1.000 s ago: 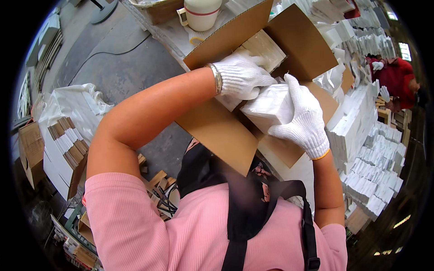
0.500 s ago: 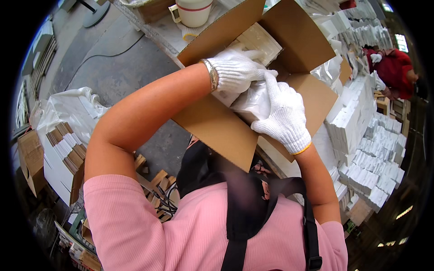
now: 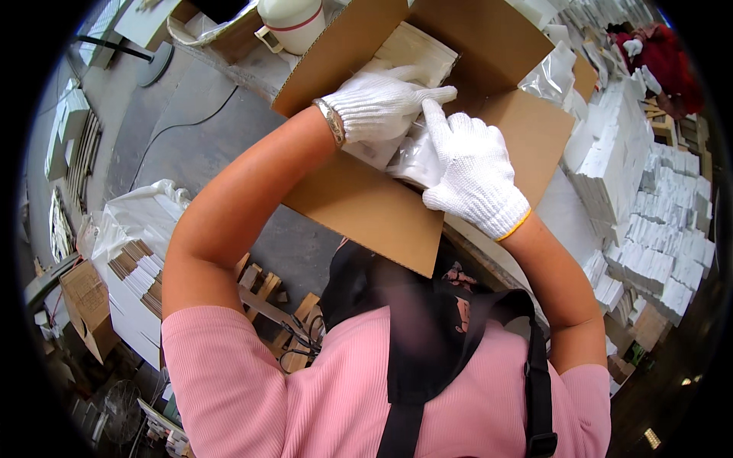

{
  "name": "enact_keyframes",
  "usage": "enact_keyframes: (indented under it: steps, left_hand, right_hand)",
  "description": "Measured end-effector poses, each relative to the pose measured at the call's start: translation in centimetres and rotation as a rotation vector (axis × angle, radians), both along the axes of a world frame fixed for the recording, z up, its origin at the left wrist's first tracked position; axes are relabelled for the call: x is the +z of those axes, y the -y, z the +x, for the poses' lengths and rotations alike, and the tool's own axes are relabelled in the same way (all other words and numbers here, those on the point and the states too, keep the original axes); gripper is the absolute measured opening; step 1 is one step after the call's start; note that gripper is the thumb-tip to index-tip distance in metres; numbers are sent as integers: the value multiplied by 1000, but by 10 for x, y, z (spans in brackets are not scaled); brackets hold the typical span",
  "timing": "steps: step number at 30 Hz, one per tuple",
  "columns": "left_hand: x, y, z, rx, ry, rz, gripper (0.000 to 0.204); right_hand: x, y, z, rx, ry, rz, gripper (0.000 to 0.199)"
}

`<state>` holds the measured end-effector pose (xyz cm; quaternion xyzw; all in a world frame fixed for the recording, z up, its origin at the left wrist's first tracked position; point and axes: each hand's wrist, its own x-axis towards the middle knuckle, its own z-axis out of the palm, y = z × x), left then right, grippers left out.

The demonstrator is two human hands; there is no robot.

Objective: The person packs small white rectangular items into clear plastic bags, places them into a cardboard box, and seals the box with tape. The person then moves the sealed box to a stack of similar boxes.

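An open cardboard box (image 3: 366, 217) stands in front of me with its flaps up and out. Inside lie a clear-wrapped stack of pale slabs (image 3: 416, 55) at the far side and a white plastic-wrapped pack (image 3: 416, 162) nearer me. Both my hands wear white knit gloves. My left hand (image 3: 378, 103) reaches over the left flap, fingers stretched out over the contents. My right hand (image 3: 473, 172) is at the white pack's right side, thumb near and index finger far, gripping it. The index fingertips meet or nearly meet. The pack's underside is hidden.
A white lidded jug (image 3: 294, 23) with a red stripe stands beyond the box. Stacks of white stone pieces (image 3: 649, 244) fill the right side. Flattened cardboard (image 3: 137, 263) and plastic sheeting (image 3: 141, 210) lie at left. A person in red (image 3: 664, 65) is at far right.
The view has shifted a little. My right hand's index finger has straightened toward the left hand's fingertips, and the white pack sits lower between my hands. Both hands stay over the box.
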<state>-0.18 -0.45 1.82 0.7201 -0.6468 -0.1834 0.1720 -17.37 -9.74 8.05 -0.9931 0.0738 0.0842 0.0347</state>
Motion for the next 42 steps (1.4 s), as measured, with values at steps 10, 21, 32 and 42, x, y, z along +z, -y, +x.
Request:
enact_keyframes:
  steps: [10, 21, 32, 42]
  left_hand:
    - [3, 0, 9, -17, -19, -58, 43]
    - [-25, -10, 0, -44, -7, -189, 51]
    - [-23, -12, -8, -131, 266, -281, 47]
    - [-24, -14, -18, 4, 83, -218, 47]
  right_hand:
    - [-3, 4, 2, 37, -18, -18, 105]
    - [3, 3, 8, 41, -57, 31, 103]
    - [8, 7, 11, 62, -84, 20, 88]
    - [2, 12, 1, 60, 33, 96, 99]
